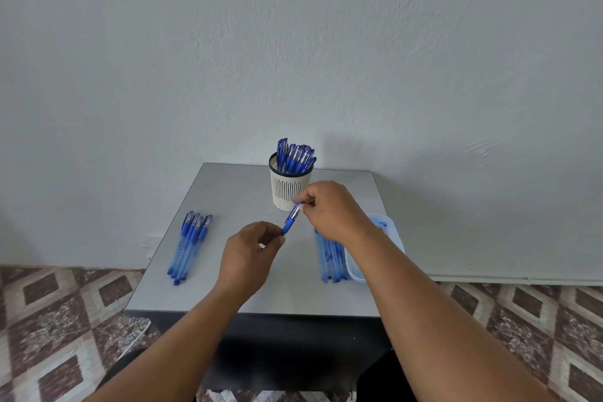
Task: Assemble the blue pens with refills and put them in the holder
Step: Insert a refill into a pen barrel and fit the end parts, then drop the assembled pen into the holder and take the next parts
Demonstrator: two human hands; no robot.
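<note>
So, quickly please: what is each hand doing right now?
Left hand: pinches the lower end of the blue pen.
Right hand: pinches the same pen's upper end, in front of the holder.

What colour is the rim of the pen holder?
Black, on a white slotted holder; head view.

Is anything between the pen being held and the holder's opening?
Nothing visible blocks it. The pen, held by both the left hand and right hand, sits just in front of the holder, already crowded with pens.
</note>
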